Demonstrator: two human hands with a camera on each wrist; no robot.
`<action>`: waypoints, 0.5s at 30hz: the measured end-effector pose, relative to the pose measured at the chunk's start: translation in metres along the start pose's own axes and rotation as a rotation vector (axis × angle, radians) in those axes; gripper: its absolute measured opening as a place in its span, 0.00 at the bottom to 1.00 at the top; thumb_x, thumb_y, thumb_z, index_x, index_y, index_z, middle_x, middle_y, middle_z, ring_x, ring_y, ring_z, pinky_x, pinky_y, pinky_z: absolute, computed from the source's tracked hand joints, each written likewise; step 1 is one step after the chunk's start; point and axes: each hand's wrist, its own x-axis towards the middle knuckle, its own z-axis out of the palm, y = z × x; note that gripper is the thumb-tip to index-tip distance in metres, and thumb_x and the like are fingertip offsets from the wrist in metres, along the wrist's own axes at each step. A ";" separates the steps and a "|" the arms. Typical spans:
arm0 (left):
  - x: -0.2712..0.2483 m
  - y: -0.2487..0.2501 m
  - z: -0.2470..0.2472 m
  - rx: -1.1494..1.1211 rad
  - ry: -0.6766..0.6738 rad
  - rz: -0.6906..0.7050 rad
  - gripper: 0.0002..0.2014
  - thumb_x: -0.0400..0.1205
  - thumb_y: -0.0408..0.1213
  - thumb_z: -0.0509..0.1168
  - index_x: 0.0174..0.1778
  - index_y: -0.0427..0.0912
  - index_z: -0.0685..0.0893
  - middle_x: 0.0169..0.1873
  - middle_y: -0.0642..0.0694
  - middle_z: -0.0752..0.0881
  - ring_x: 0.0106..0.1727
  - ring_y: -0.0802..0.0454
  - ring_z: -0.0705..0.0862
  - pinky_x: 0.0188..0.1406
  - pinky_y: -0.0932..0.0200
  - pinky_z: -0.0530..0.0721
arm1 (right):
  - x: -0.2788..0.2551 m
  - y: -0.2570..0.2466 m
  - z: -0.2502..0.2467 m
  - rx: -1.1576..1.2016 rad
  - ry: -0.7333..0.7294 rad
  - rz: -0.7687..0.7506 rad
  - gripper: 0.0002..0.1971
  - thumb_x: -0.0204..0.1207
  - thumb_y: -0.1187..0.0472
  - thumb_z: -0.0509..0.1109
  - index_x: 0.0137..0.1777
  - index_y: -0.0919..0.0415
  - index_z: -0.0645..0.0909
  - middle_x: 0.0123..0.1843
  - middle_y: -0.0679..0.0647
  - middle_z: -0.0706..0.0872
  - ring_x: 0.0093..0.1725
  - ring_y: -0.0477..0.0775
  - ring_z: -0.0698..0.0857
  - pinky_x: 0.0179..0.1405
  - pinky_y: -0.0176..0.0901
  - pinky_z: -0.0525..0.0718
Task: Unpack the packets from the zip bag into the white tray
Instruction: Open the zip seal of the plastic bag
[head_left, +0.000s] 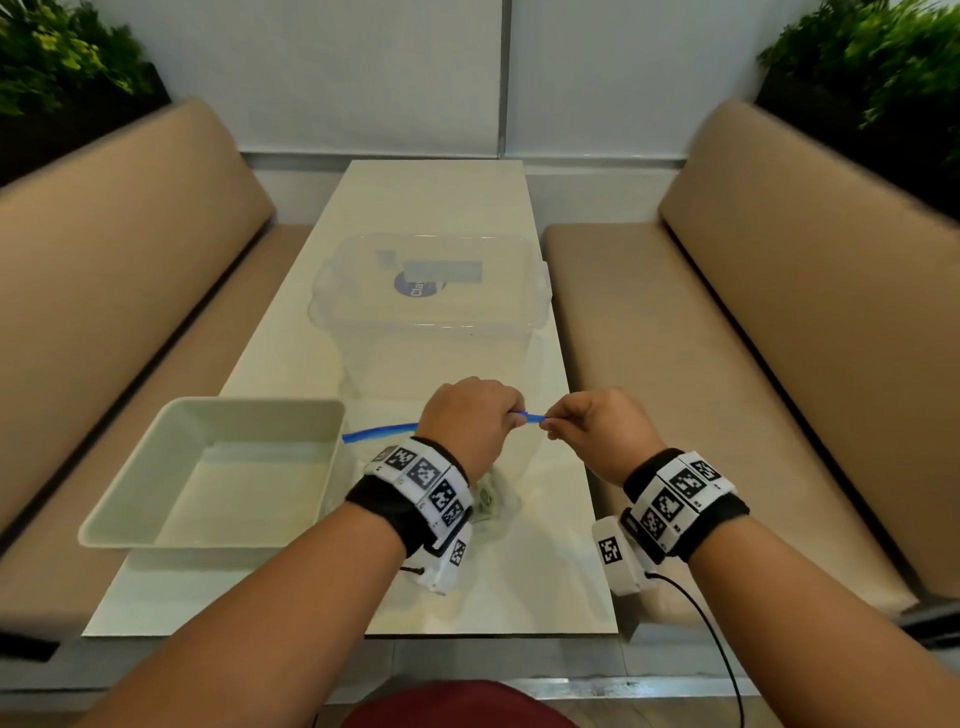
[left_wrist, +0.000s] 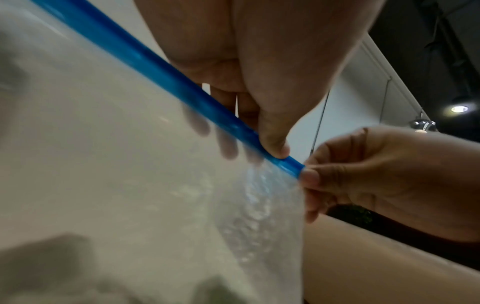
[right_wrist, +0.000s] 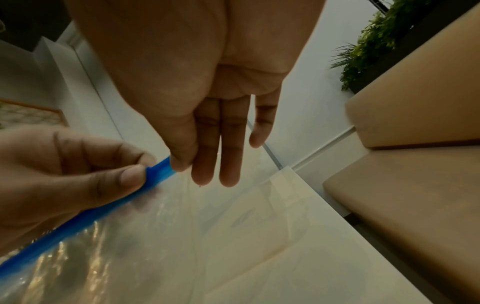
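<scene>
A clear zip bag with a blue zip strip hangs upright over the table, just right of the white tray. My left hand pinches the strip near its right end, thumb on the near side. My right hand pinches the very end of the strip between thumb and forefinger. The left wrist view shows the zip strip running under my left hand's thumb. In the right wrist view my right hand meets the zip strip. Packets show dimly low in the bag, mostly hidden by my left wrist.
A large clear plastic box stands on the white table just beyond my hands. Tan padded benches flank the table on both sides. Green plants sit behind the benches. The tray holds nothing.
</scene>
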 end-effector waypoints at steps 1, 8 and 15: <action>-0.006 -0.007 -0.003 -0.016 0.039 -0.015 0.11 0.87 0.49 0.58 0.52 0.53 0.85 0.44 0.54 0.86 0.49 0.50 0.80 0.52 0.52 0.77 | -0.002 0.001 -0.003 -0.014 0.014 -0.004 0.06 0.78 0.55 0.74 0.41 0.52 0.90 0.29 0.42 0.86 0.26 0.40 0.79 0.29 0.29 0.73; -0.046 -0.078 -0.025 -0.011 0.267 -0.104 0.02 0.80 0.46 0.70 0.43 0.54 0.88 0.37 0.55 0.87 0.49 0.46 0.81 0.49 0.48 0.77 | -0.030 0.018 -0.025 -0.012 0.039 0.025 0.06 0.79 0.54 0.74 0.41 0.49 0.90 0.35 0.44 0.90 0.35 0.42 0.85 0.33 0.29 0.77; -0.057 -0.105 -0.026 -0.038 0.380 -0.175 0.05 0.81 0.47 0.69 0.50 0.53 0.86 0.45 0.55 0.87 0.51 0.45 0.81 0.51 0.46 0.76 | -0.044 0.007 -0.025 0.049 -0.183 -0.093 0.05 0.75 0.52 0.77 0.39 0.49 0.89 0.32 0.39 0.88 0.35 0.38 0.84 0.35 0.28 0.76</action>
